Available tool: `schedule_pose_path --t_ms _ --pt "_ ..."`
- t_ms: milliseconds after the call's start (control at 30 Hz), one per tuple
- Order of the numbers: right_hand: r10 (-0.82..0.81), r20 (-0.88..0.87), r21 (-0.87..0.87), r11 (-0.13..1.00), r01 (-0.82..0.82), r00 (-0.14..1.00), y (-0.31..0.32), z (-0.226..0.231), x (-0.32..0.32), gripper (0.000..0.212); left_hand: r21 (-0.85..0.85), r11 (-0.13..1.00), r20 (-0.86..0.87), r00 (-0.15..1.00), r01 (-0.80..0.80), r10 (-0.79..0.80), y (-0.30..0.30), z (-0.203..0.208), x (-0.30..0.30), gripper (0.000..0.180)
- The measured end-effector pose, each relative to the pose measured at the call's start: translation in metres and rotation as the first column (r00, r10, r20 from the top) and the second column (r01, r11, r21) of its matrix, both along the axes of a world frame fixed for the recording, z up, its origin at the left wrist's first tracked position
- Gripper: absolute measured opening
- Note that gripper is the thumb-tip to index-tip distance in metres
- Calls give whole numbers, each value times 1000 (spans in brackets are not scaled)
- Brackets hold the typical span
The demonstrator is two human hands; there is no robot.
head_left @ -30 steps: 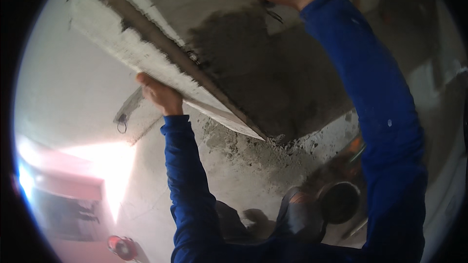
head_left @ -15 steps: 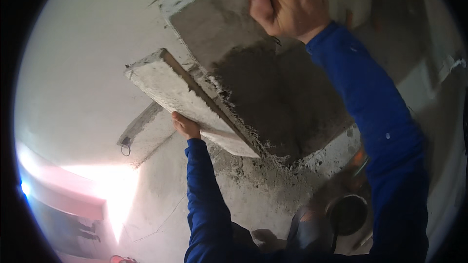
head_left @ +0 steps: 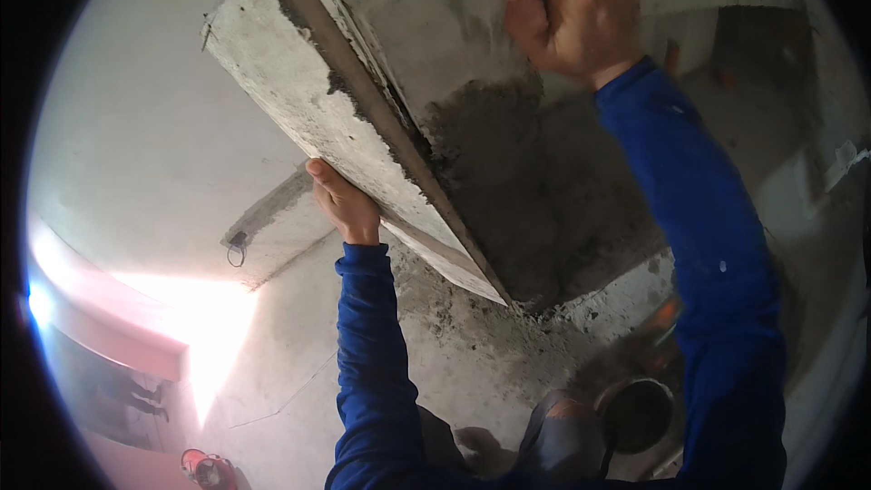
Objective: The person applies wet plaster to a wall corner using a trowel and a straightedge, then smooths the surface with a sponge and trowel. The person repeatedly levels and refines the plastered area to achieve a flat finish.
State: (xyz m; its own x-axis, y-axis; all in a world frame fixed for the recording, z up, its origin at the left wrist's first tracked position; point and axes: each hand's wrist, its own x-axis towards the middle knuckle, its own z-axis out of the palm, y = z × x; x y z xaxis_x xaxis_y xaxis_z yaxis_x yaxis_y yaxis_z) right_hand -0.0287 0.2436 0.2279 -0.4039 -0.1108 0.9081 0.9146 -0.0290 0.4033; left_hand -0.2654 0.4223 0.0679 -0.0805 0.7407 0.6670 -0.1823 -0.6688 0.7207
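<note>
A long board (head_left: 299, 63) caked in pale plaster or mortar leans up beside a grey rendered wall surface (head_left: 481, 23). My left hand (head_left: 349, 202) grips its lower-left side, the thumb on the face. The board's lower tip rests near the crumbly base of the render. A darker, damp-looking patch (head_left: 508, 163) spreads over the surface right of the board. High up in front of this surface is my right hand (head_left: 581, 14), thumb apart from the palm; its fingers are blurred and cut off by the upper edge, and what they hold, if anything, cannot be seen.
A dark round bucket (head_left: 638, 415) stands by my knee. Mortar crumbs (head_left: 472, 327) litter the floor below the render. Left of the board, a low ledge (head_left: 272, 218) has a wire loop (head_left: 237, 250). A red object (head_left: 207, 470) lies at lower left, near bright light.
The board's upper end has risen and come closer, its lower tip staying near the base. My left hand has moved up with it; my right hand has shifted slightly right.
</note>
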Motion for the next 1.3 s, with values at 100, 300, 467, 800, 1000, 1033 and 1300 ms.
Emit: schedule_pose_path --t_ms 100,300,467,800,1000,1033,1300 --pt "13 82 62 998 -18 997 4 0 7 18 -84 996 -80 996 36 -43 17 -13 -1 81" --pt "-22 163 78 997 10 986 8 3 5 18 -49 987 -52 986 154 -156 18 -21 -13 77" --pt "-2 57 -11 1000 3 998 -2 3 -5 20 23 990 -48 990 136 -134 7 -14 -11 76" --pt "-21 -21 2 1000 21 1000 -9 1 -20 15 -40 995 -79 992 94 -97 11 -14 -3 82" --pt "40 -417 273 959 83 908 -42 -87 -66 42 -104 994 -79 996 20 -28 27 -31 -5 81" --pt "387 -677 343 918 -196 626 -58 -125 -104 37 -91 996 -95 995 7 -15 32 -31 -5 80" --pt "-185 -943 -2 835 -550 -277 -20 -448 -306 48 -4 1000 -139 990 1 -1 52 -42 -8 69"
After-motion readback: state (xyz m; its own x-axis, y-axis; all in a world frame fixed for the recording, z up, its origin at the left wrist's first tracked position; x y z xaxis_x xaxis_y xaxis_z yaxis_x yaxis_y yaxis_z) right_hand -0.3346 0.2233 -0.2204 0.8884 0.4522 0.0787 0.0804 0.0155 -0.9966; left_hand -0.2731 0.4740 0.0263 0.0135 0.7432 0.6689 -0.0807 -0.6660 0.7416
